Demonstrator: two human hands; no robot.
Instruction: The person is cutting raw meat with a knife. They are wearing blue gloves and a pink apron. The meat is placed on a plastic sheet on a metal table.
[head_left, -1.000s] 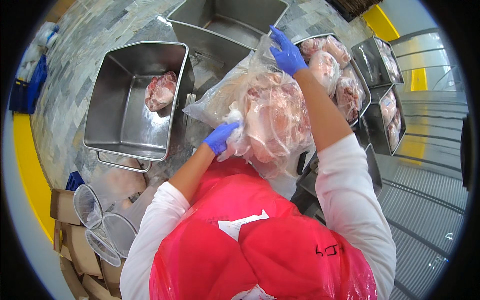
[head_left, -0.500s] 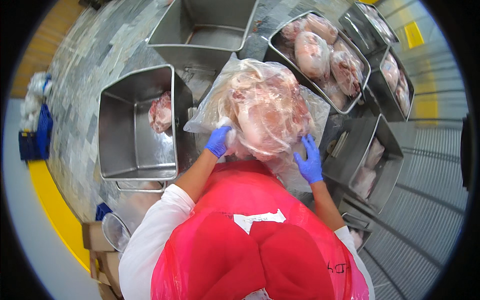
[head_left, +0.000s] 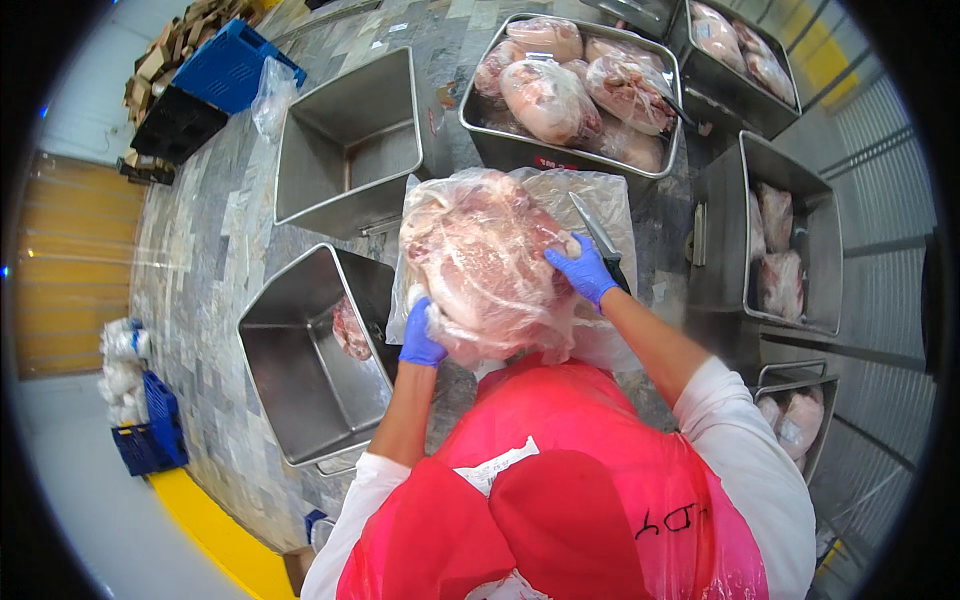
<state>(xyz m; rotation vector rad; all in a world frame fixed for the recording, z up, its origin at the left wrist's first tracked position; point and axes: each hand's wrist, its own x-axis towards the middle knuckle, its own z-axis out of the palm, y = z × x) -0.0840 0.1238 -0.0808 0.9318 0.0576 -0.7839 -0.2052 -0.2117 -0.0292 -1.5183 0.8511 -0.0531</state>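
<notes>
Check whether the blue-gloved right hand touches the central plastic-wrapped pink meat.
Touching; head view shows the right hand with fingers resting on the wrapped meat.

Bright, even light inside a dark fisheye ring

Cool, bright light spreads fairly evenly, apparently from overhead. Small white glints break across the large pale-pink piece of meat in clear, crinkled plastic film (head_left: pixel 490 265), washing out some surface detail. A softer sheen lies on the glossy, translucent pink-red plastic apron (head_left: pixel 570 400). Inside the deep, rectangular grey metal bin at left (head_left: pixel 320 385), the walls fall into shade while the floor catches dull reflections. The middle is reasonably sharp; the far heap of brown cardboard (head_left: pixel 165 65) looks soft. Toward the black rim, the ribbed silver metal wall (head_left: pixel 890 290) and low yellow strip (head_left: pixel 225 530) bend visibly.
</notes>
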